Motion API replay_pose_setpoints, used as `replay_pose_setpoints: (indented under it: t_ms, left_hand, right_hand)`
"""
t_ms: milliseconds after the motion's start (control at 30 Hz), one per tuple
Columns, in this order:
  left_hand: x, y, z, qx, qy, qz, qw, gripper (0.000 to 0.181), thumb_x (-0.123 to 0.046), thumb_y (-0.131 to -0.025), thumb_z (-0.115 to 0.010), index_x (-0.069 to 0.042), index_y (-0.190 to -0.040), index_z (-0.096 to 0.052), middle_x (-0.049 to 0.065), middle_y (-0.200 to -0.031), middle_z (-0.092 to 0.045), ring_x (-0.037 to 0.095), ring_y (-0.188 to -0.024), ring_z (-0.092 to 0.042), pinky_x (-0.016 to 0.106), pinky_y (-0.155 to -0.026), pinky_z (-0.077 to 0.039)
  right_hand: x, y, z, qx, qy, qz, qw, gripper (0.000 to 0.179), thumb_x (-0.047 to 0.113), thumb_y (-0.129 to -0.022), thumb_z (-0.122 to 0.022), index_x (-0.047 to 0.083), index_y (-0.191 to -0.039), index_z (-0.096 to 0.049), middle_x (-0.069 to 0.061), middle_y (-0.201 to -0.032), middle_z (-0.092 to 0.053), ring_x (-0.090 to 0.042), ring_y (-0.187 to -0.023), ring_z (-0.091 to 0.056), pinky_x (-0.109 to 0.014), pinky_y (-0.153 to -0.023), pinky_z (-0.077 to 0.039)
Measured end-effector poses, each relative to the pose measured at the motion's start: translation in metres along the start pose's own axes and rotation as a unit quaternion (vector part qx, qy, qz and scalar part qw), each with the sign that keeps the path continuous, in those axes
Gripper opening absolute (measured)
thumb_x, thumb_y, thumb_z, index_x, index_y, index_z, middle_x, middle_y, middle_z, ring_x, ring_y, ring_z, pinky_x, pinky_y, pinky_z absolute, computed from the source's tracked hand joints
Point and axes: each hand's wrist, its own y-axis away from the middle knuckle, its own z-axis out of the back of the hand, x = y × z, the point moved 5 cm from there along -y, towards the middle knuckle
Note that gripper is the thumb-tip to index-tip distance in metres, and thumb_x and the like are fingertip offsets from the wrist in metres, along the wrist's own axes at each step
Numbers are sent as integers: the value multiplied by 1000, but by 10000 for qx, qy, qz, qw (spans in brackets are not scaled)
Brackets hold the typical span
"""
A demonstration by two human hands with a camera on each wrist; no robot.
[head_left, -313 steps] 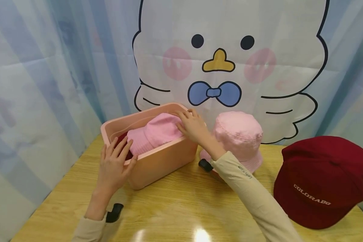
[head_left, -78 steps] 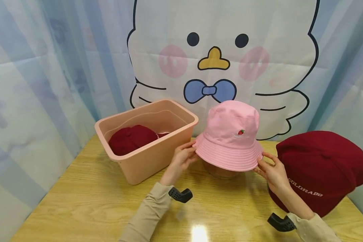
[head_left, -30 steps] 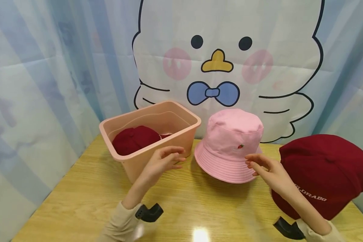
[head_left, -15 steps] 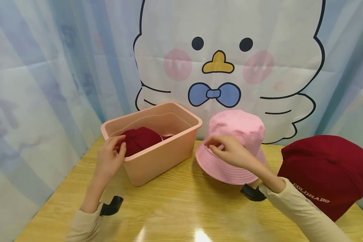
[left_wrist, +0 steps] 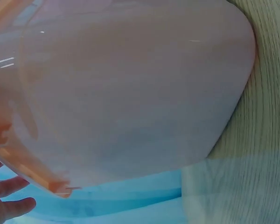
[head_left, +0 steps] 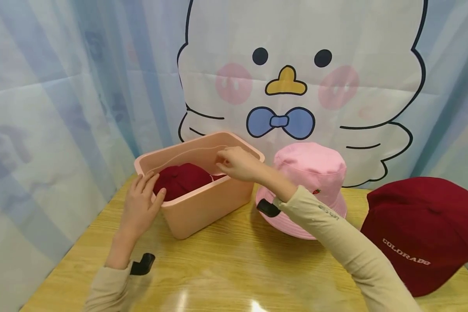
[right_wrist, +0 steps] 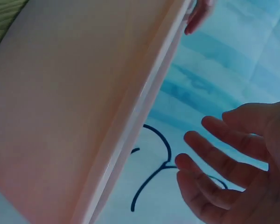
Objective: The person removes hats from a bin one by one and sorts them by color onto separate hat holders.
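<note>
A peach-coloured plastic bin (head_left: 210, 206) stands angled on the table, with a dark red cap (head_left: 181, 180) lying inside its left part. My left hand (head_left: 140, 201) is at the bin's left end, fingers at the rim and thumb spread toward the front side. In the left wrist view, the fingertips (left_wrist: 18, 207) show beside the rim corner. Over the bin's right part hovers my right hand (head_left: 238, 164), palm down with loosely bent fingers. The right wrist view shows this hand (right_wrist: 233, 163) holding nothing, apart from the bin's rim (right_wrist: 130, 112).
Right of the bin, a pink bucket hat (head_left: 310, 158) with a small strawberry stands upright, partly behind my right forearm. A dark red cap (head_left: 421, 225) lettered COLORADO stands at the far right. A printed curtain (head_left: 284, 39) hangs behind the wooden table (head_left: 218, 268).
The pink hat from the bin went over the pink hat at right, held by both hands, then released. Since then, my left hand moved to the bin's left end, my right hand over the bin.
</note>
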Motion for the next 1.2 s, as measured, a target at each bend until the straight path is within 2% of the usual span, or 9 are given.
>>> replay_pose_setpoints:
  t_ms: [200,333,533,700,967,1200]
  left_hand:
    - [2,4,-3,291,-194,231,9991,50,-32,-93,-39,4,-127,-45,23,-133,-41,43,-127,-27,60,-100,-21]
    - [3,5,-4,477,-350,343,9977,53,-36,-94,-37,2,-131,-40,21,-136,-37,42,-129,-25,62,-99,-20]
    - [1,8,-5,631,-596,374,9955,57,-40,-93,-37,0,-133,-37,20,-138,-36,41,-129,-25,67,-97,-20]
    - [0,9,-4,672,-622,408,9950,58,-42,-93,-36,-1,-134,-37,19,-138,-36,41,-129,-25,68,-96,-17]
    - [0,9,-4,821,-625,528,9933,60,-44,-93,-34,-2,-136,-33,19,-139,-34,42,-130,-23,69,-96,-14]
    - [3,10,-1,860,-626,586,9926,59,-43,-93,-34,-3,-137,-31,20,-139,-34,43,-130,-22,69,-96,-15]
  right_hand:
    - [15,-39,-28,292,886,122,9956,16,20,-89,-52,11,-96,-62,-3,-100,-62,-18,-93,-54,-28,-76,-47]
    - [25,-57,-50,452,1556,238,9865,23,28,-89,-52,12,-105,-59,-3,-111,-58,-21,-104,-49,-33,-84,-46]
    - [33,-78,-78,825,2030,251,9754,36,33,-90,-49,20,-124,-52,3,-131,-50,-19,-118,-40,-39,-97,-39]
    - [34,-82,-90,969,2063,119,9736,36,33,-90,-49,24,-125,-51,7,-130,-51,-18,-120,-38,-42,-99,-36]
    - [25,-77,-86,395,1941,127,9801,21,30,-89,-52,25,-108,-58,10,-115,-60,-16,-110,-43,-35,-91,-38]
    - [18,-72,-77,259,2062,287,9777,20,32,-89,-51,26,-108,-56,12,-112,-61,-16,-107,-44,-35,-90,-37]
